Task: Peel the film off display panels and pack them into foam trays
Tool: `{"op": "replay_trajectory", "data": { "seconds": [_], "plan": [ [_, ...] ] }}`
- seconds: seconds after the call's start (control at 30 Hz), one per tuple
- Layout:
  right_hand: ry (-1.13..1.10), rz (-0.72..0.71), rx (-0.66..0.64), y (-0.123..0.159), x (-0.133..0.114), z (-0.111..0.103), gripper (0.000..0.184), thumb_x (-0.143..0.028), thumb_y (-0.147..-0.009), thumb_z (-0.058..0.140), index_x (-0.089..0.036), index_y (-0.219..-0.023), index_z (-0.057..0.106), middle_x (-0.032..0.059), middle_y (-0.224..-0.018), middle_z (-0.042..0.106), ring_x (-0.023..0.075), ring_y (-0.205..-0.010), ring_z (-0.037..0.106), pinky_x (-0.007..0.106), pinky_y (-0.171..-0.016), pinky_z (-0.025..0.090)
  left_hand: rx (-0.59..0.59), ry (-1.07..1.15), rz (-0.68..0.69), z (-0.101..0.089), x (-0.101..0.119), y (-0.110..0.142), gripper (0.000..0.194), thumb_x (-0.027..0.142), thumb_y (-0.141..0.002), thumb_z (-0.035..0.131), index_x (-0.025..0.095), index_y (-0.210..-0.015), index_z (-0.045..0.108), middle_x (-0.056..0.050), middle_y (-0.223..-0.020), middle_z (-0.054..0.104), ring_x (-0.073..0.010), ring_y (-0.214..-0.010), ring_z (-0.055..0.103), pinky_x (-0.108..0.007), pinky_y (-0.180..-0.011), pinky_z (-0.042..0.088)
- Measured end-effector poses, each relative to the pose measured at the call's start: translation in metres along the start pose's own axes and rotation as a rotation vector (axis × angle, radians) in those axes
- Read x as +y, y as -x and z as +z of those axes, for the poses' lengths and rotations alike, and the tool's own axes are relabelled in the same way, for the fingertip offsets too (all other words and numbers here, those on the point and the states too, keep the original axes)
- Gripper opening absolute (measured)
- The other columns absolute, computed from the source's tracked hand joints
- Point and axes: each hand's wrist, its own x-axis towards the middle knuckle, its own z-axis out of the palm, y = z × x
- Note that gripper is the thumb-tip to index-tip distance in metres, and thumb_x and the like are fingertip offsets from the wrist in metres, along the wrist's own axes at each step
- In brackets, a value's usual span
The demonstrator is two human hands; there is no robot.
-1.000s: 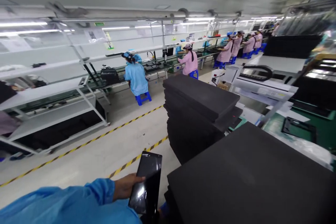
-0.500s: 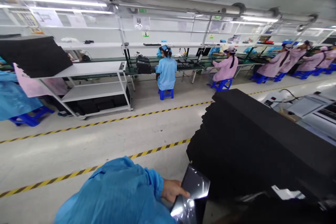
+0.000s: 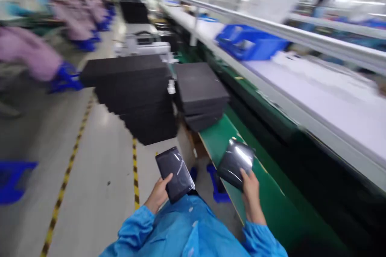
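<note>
One glossy black panel [image 3: 177,166] sits tilted in my left hand [image 3: 159,192], left of the green bench top [image 3: 277,213]. Black stacked sheets [image 3: 202,82] rest on its far end. My right hand [image 3: 251,192] grips a second glossy panel [image 3: 232,164], seemingly above it. Judged step: handling both; any next move calls for firm grips.

Motion blur smears the pink-clad workers [image 3: 74,16] at left; the frame's left edge crops a blue stool [image 3: 13,180].
</note>
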Motion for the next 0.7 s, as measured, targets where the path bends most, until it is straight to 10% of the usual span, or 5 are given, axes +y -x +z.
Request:
{"op": "replay_trajectory", "data": {
  "seconds": [0.1,0.37,0.7],
  "plan": [
    [-0.194,0.059,0.074,0.073,0.025,-0.064,0.057,-0.056,-0.075,0.073,-0.015,-0.114,0.069,0.0104,-0.113,0.075,0.0293,-0.105,0.067,0.043,-0.095,0.055,-0.074,-0.137,-0.104,0.016,-0.01,0.035,0.03,0.015,-0.083,0.073,0.012,-0.113,0.071,-0.012,-0.103,0.081,-0.0256,-0.103,0.075,-0.042,-0.103,0.056],
    [-0.278,-0.061,0.124,0.206,0.034,-0.154,0.049,-0.049,-0.085,0.066,-0.018,-0.123,0.065,0.0071,-0.121,0.071,0.0271,-0.114,0.063,0.043,-0.105,0.048,-0.194,-0.587,-0.23,0.066,-0.066,0.105,0.029,0.012,-0.09,0.064,0.018,-0.118,0.073,-0.005,-0.109,0.081,-0.0226,-0.098,0.077,-0.043,-0.106,0.055],
    [-0.228,-0.018,0.331,0.347,0.059,-0.33,0.046,-0.049,-0.091,0.064,-0.02,-0.127,0.064,0.006,-0.122,0.07,0.0257,-0.116,0.062,0.042,-0.106,0.047,-0.338,-0.798,-0.314,0.124,-0.195,0.187,0.041,0.009,-0.092,0.06,0.016,-0.132,0.067,-0.009,-0.112,0.08,-0.0236,-0.111,0.073,-0.043,-0.109,0.052]
  ]
}}
